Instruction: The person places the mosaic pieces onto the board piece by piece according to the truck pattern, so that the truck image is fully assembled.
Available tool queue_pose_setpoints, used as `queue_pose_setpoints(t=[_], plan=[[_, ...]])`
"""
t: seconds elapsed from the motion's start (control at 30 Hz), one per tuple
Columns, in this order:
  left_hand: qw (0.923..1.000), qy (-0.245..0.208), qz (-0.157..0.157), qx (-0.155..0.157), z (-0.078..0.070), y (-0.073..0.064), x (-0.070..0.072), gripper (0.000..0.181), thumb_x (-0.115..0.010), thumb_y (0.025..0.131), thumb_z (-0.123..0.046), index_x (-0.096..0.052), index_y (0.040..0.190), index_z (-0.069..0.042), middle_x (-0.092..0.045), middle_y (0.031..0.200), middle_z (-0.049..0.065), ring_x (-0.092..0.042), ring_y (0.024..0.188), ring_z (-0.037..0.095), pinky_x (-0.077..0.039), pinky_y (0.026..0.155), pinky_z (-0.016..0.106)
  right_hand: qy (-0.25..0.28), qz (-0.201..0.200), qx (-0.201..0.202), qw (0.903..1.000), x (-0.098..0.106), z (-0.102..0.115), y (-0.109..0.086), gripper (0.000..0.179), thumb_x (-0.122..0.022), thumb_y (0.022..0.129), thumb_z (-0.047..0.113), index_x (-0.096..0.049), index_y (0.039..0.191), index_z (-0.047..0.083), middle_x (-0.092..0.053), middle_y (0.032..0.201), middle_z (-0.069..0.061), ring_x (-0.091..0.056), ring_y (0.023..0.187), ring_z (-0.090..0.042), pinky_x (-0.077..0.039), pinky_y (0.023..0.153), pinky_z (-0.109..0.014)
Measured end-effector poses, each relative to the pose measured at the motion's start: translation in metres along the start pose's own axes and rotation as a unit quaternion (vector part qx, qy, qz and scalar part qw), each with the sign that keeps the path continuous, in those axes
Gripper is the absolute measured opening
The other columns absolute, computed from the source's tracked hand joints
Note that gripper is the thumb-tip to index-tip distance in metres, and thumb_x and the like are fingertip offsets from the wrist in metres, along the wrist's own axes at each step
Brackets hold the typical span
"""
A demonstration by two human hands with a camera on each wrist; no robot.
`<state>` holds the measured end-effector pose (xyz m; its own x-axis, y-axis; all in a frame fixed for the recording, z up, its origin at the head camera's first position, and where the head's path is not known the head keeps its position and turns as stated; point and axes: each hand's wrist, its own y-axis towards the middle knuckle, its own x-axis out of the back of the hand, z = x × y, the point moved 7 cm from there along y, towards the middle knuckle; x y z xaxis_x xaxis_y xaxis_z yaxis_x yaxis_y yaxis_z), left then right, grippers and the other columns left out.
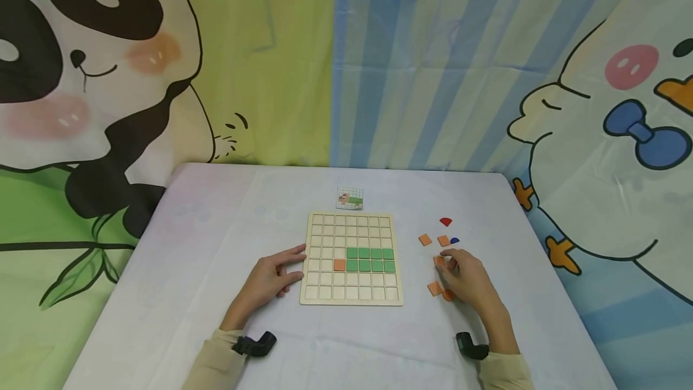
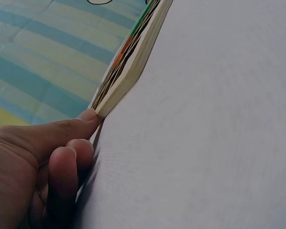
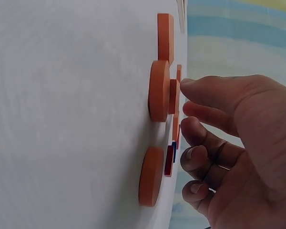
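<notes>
A pale wooden grid board [image 1: 320, 303] lies mid-table, carrying two rows of green square tiles [image 1: 370, 259] and one orange square tile [image 1: 339, 265]. At its left edge, the thumb and an outstretched finger of my left hand [image 1: 267, 280] touch the frame; in the left wrist view, the thumb [image 2: 62, 133] meets the board's corner [image 2: 119, 93]. My right hand [image 1: 470, 277] hovers low over loose orange pieces, fingers loosely bent. Its thumb and forefinger tips are right at an orange square tile [image 3: 174, 97]. Closer to the right wrist camera are round orange pieces [image 3: 159, 90].
Beyond the board lies a small picture card [image 1: 349, 198]. On the right are orange squares [image 1: 425, 239], a red fan-shaped piece [image 1: 446, 221] and a blue piece [image 1: 455, 241]. Printed curtains [image 1: 422, 65] rise behind the white-covered table [image 1: 243, 203].
</notes>
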<state>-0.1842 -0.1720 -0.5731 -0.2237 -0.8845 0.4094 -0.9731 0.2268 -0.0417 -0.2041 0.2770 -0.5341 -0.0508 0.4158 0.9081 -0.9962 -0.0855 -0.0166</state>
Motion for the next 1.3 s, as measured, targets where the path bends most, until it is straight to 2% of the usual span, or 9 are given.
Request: queue_pose_setpoints(t=[0.27,0.5,0.77,1.3], plan=[[1.0,0.001,0.002,-0.003,0.001,0.0008,-0.0021,0.045,-0.082,0.093,-0.014,-0.073,0.138,-0.016,-0.059,0.157,-0.006,-0.055,0.046,0.01,-0.053,0.045,0.029,-0.007,-0.001,0.015,0.9999,0.0019,-0.0062,-0.0017,0.033,-0.08,0.096,0.018,-0.072,0.125,0.005,-0.063,0.087,-0.004,-0.051,0.075,-0.016,-0.045,0.064,-0.026],[1.0,0.003,0.002,-0.004,0.0015,0.0007,-0.002,0.045,-0.082,0.093,-0.015,-0.073,0.137,-0.017,-0.06,0.157,-0.007,-0.055,0.046,0.011,-0.052,0.045,0.028,0.0,0.015,-0.001,0.9999,0.0017,-0.0092,-0.0023,0.034,-0.079,0.095,0.014,-0.071,0.128,0.006,-0.062,0.089,-0.004,-0.052,0.077,-0.016,-0.045,0.063,-0.024],[1.0,0.006,0.0,-0.005,0.0004,0.0007,-0.0016,0.045,-0.082,0.094,-0.014,-0.073,0.138,-0.017,-0.06,0.157,-0.007,-0.056,0.046,0.011,-0.053,0.045,0.029,0.003,0.024,0.001,0.9997,0.002,-0.008,-0.0015,0.035,-0.078,0.095,0.013,-0.072,0.129,0.005,-0.063,0.091,-0.004,-0.053,0.079,-0.017,-0.047,0.066,-0.026],[1.0,-0.001,-0.003,0.007,0.0022,0.0003,-0.0009,0.046,-0.083,0.092,-0.013,-0.073,0.137,-0.017,-0.06,0.157,-0.006,-0.055,0.046,0.011,-0.053,0.045,0.029,0.0,0.008,-0.001,1.0,-0.0002,-0.0077,0.0008,0.032,-0.08,0.095,0.016,-0.072,0.123,0.004,-0.062,0.088,-0.004,-0.052,0.076,-0.017,-0.046,0.061,-0.023]])
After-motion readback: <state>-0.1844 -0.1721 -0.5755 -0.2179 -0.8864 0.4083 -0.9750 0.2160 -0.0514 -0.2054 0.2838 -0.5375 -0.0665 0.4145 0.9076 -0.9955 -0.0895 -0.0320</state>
